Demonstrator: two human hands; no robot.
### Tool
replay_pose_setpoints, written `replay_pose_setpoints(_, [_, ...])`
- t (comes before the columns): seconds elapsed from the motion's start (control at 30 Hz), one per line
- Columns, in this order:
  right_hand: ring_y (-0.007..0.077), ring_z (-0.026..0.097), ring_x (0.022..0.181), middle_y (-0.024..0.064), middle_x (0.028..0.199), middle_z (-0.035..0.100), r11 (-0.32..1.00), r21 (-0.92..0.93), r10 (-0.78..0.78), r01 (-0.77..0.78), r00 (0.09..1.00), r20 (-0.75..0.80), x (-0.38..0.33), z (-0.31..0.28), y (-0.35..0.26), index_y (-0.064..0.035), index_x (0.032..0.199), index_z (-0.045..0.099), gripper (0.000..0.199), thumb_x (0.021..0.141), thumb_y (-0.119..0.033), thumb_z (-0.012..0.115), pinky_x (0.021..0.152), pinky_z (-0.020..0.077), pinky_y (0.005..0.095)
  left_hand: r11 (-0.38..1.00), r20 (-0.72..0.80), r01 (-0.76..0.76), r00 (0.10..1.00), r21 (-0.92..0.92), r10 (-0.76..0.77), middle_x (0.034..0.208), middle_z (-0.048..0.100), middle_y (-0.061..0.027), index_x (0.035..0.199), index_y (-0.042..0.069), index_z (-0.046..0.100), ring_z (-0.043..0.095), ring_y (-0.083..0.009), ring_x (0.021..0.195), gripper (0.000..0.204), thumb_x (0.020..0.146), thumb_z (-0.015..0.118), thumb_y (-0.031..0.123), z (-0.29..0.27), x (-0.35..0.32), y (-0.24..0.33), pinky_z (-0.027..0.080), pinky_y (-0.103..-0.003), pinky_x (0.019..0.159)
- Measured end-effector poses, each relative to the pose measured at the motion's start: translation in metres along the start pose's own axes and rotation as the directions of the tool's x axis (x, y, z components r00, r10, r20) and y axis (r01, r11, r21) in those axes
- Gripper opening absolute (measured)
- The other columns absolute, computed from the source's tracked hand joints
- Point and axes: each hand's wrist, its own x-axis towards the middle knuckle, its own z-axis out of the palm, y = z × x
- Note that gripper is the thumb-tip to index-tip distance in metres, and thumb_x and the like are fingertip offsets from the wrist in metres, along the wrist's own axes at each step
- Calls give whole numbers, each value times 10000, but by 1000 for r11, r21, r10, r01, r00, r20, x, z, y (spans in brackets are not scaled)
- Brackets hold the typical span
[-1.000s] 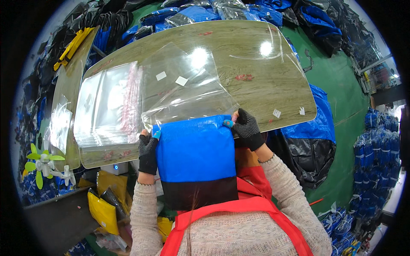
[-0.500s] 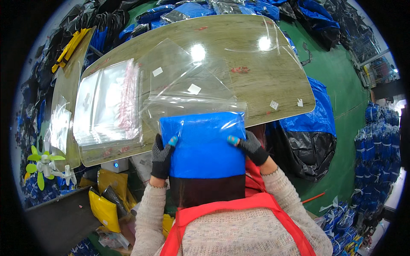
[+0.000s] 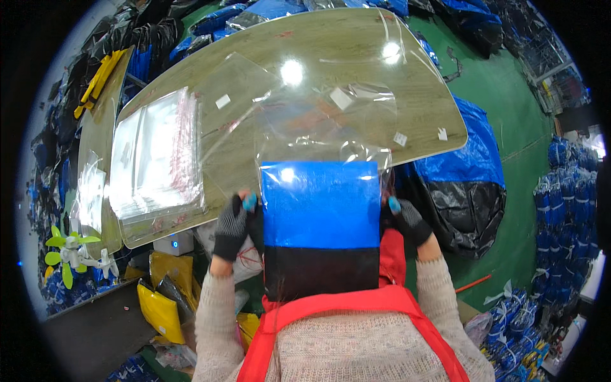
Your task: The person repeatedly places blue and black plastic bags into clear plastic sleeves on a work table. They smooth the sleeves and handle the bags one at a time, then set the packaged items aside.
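A folded blue and black item [image 3: 320, 223] lies in front of my chest, partly inside a clear plastic bag [image 3: 324, 127] whose upper end spreads over the wooden table [image 3: 356, 57]. My left hand [image 3: 232, 226], in a dark glove with a blue fingertip, grips the bag's left edge beside the item. On the other side, my right hand [image 3: 407, 219], gloved the same way, holds the bag's right edge. A red apron [image 3: 356, 305] covers my front below the item.
A stack of clear bags [image 3: 156, 159] lies on the table's left part. Blue and black bundles [image 3: 458, 191] sit on the green floor at the right. Yellow packets [image 3: 159, 299] and a small green and white fan [image 3: 67, 251] are at the lower left.
The blue and black item has slid deeper into the clear bag. Both hands have moved down its sides, nearer my body, drawing the bag's edges along it.
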Motion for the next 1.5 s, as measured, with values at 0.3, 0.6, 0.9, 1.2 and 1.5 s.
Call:
replay_pose_setpoints(0.3, [196, 619, 962, 115, 1044, 635, 911, 384, -7, 148, 938, -345, -72, 88, -45, -21, 1191, 546, 564, 782, -336, 774, 837, 509, 340, 962, 67, 258, 965, -91, -252, 1362, 487, -123, 1438, 44, 342, 468, -242, 1239, 924, 712, 835, 331, 34, -77, -14, 383, -389, 1048])
replay_pose_setpoints(0.6, [195, 628, 954, 139, 1083, 663, 930, -54, 365, -364, 930, 30, -78, 23, -9, -16, 1206, 577, 515, 890, -417, 642, 790, 503, 350, 993, 60, 117, 992, -23, -115, 1271, 553, -120, 1383, 26, 393, 543, -209, 1141, 875, 694, 861, 294, 78, -67, -30, 445, -344, 976])
replay_pose_setpoints(0.9, [169, 620, 938, 93, 1101, 641, 753, 647, 309, -123, 934, -182, -19, 2, 13, -9, 1230, 565, 530, 876, -385, 686, 824, 515, 322, 984, 139, -139, 978, -113, 154, 1359, 498, -117, 1440, 35, 348, 517, -185, 1164, 604, 919, 617, 179, 46, -45, 5, 415, -300, 972])
replay_pose_setpoints(1.2, [174, 602, 1008, 97, 1154, 627, 819, 566, 213, -93, 965, -150, -35, 9, -10, -21, 1279, 540, 547, 867, -344, 700, 885, 497, 328, 604, -106, -299, 834, 739, 542, 821, 626, -208, 954, 61, 606, 619, -374, 704, 165, 931, 515, 196, 76, -55, -20, 491, -414, 634])
replay_pose_setpoints(1.5, [189, 602, 1038, 98, 1170, 637, 860, 493, 113, -129, 992, 62, -83, 41, -42, -21, 1300, 524, 633, 773, -230, 805, 929, 482, 322, 872, -101, -178, 984, -456, 148, 1295, 555, -108, 1329, 60, 466, 560, -224, 1139, 473, 934, 564, 301, 18, -92, -38, 456, -368, 971])
